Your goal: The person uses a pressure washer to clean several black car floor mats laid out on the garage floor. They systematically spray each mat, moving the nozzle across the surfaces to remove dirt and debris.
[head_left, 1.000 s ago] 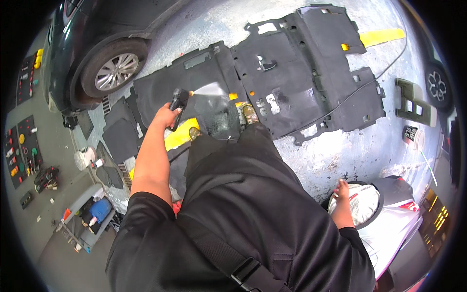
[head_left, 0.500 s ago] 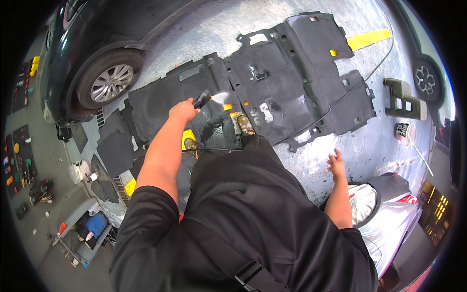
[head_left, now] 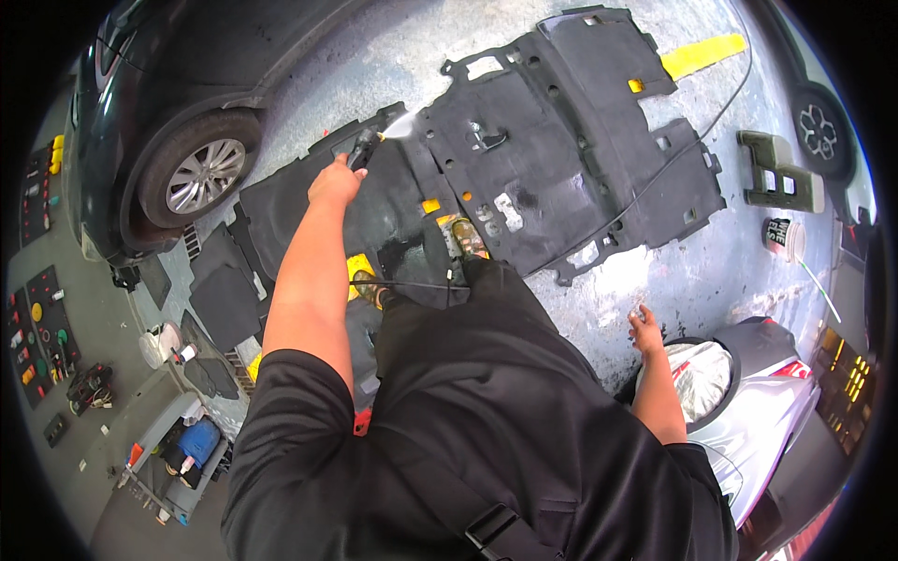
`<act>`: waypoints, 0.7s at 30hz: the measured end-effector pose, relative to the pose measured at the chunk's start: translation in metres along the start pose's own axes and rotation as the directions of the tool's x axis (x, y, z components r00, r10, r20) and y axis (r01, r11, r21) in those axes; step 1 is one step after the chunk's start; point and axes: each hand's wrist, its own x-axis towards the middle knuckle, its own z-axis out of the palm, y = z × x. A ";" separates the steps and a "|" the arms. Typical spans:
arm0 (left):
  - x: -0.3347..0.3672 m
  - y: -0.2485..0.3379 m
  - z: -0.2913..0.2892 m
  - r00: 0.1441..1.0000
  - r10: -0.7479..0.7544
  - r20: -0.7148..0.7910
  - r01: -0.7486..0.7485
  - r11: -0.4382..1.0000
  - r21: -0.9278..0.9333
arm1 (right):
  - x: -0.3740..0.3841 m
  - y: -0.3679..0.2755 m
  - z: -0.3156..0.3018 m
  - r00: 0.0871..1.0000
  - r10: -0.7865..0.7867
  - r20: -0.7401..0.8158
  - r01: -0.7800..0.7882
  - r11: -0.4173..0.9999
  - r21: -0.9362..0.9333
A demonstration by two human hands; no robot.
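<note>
My left hand (head_left: 337,180) is closed around a black spray gun (head_left: 364,148), its arm stretched forward. A white jet of water (head_left: 402,124) leaves the nozzle toward the right. Beneath it, a large black moulded car floor carpet (head_left: 552,154) with cut-out holes lies spread on the floor, wet in patches. I stand on it in patterned shoes (head_left: 470,239). My right hand (head_left: 644,329) hangs in the air off the carpet's near right edge, holding nothing, fingers loosely bent and apart.
A thin black hose (head_left: 645,192) crosses the carpet's right side. A dark car's wheel (head_left: 206,173) stands at left. To the right are a grey-green plastic step (head_left: 778,173) and a white bucket (head_left: 780,239). A dark round bin with a pale liner (head_left: 697,379) is near my right arm.
My left hand and the spray gun have moved forward and slightly left, and the jet now hits nearer the carpet's far edge. My right hand has dropped slightly nearer.
</note>
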 end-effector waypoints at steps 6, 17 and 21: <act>-0.004 -0.021 -0.009 0.994 -0.104 -0.046 0.099 0.990 -0.100 | 0.009 0.007 -0.011 0.994 0.096 0.042 -0.098 0.994 0.054; -0.035 -0.150 -0.006 0.951 -0.310 0.012 0.301 0.914 -0.274 | 0.067 -0.103 0.024 0.992 -0.095 0.081 0.088 0.992 0.090; -0.029 -0.234 0.018 0.938 -0.320 -0.131 0.273 0.917 -0.290 | 0.022 -0.199 0.047 0.936 -0.347 0.053 0.345 0.937 0.055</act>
